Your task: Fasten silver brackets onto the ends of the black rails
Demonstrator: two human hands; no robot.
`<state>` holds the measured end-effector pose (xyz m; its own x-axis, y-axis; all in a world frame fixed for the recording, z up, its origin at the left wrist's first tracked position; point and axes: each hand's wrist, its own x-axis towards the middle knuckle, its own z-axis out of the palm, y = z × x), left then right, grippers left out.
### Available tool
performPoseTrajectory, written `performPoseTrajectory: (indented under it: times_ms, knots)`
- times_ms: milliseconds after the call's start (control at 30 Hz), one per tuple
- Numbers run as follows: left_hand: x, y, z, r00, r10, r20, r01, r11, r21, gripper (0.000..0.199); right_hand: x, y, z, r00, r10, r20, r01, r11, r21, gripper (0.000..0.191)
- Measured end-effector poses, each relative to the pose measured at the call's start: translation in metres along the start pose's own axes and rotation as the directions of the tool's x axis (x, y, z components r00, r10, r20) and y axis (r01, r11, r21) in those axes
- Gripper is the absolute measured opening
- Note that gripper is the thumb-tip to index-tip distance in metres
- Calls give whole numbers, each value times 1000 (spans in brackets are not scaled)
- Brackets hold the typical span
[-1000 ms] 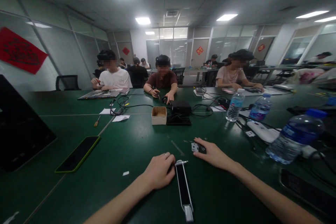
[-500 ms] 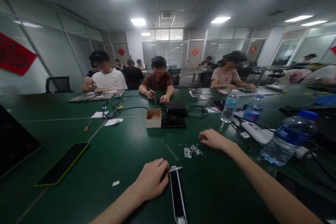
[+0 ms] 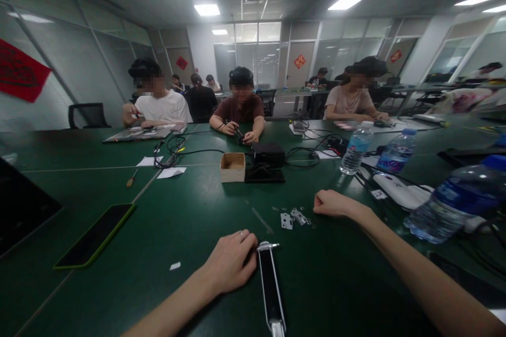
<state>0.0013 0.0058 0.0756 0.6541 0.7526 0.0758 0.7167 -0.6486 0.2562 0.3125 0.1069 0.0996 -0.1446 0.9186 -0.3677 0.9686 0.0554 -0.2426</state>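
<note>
My left hand (image 3: pixel 236 259) rests on the green table with its fingers curled, touching the upper left end of a long white-edged device with a black middle (image 3: pixel 271 287). My right hand (image 3: pixel 329 204) lies farther forward and to the right, fingers curled in; whatever may be inside them is hidden. Small silver metal plates (image 3: pixel 287 221) lie just left of my right hand, with tiny clear pieces around them. A thin transparent strip (image 3: pixel 262 220) lies between the plates and my left hand.
An open cardboard box (image 3: pixel 232 167) stands ahead beside a black device (image 3: pixel 268 154). A green-edged phone (image 3: pixel 95 236) and a screwdriver (image 3: pixel 132 179) lie left. Water bottles (image 3: pixel 454 200), a white power strip (image 3: pixel 399 189) and cables are at right. Several people sit across the table.
The view has tilted down and shifted slightly. My right hand has moved a little to the right, away from the metal plates, and its fingers are curled more tightly. My left hand stays by the device.
</note>
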Motion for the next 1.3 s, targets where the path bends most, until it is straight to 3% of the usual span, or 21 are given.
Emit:
performPoseTrajectory:
  times_ms: [133, 500, 733, 1100, 1300]
  knots:
    - [1, -2, 1, 1000, 5, -2, -5, 1000, 2, 9, -2, 0, -1, 999, -36, -21, 36, 999, -3, 9]
    - [-1, -1, 1, 1000, 14, -24, -15, 1000, -14, 10, -2, 3, 5, 998, -55, -27, 56, 998, 35, 33]
    - [-1, -3, 3, 999, 27, -25, -27, 1000, -7, 11, -2, 3, 1, 1000, 19, 0, -19, 999, -50, 5]
    - [-1, -3, 3, 999, 39, -26, -39, 999, 8, 10, -6, 4, 1, 999, 34, 35, -32, 997, -63, 22]
    - [-1, -3, 4, 999, 41, -29, -40, 999, 22, 10, -3, 3, 4, 1000, 13, 8, -13, 997, -74, 18]
